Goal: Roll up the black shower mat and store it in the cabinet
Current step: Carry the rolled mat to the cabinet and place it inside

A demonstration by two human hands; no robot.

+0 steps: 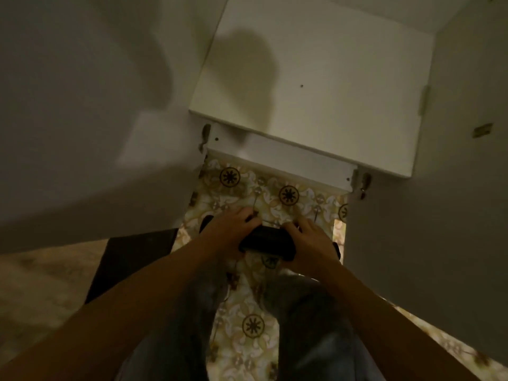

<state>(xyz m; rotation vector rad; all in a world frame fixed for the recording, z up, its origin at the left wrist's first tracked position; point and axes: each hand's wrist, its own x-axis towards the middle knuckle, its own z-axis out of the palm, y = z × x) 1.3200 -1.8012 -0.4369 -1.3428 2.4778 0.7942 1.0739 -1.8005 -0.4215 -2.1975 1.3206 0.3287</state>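
The black shower mat (268, 242) is a tight roll lying crosswise, held low over the patterned tile floor just in front of the white cabinet (310, 86). My left hand (229, 231) grips its left end, and my right hand (312, 243) grips its right end. Both ends of the roll are mostly covered by my fingers. The cabinet stands open, with a bare white shelf in shadow and open doors on either side.
The open left cabinet door (90, 111) and right door (450, 188) flank a narrow strip of patterned floor (253, 325). A dark flat panel (129, 262) lies at the left. My knees in jeans (310, 325) are below the hands.
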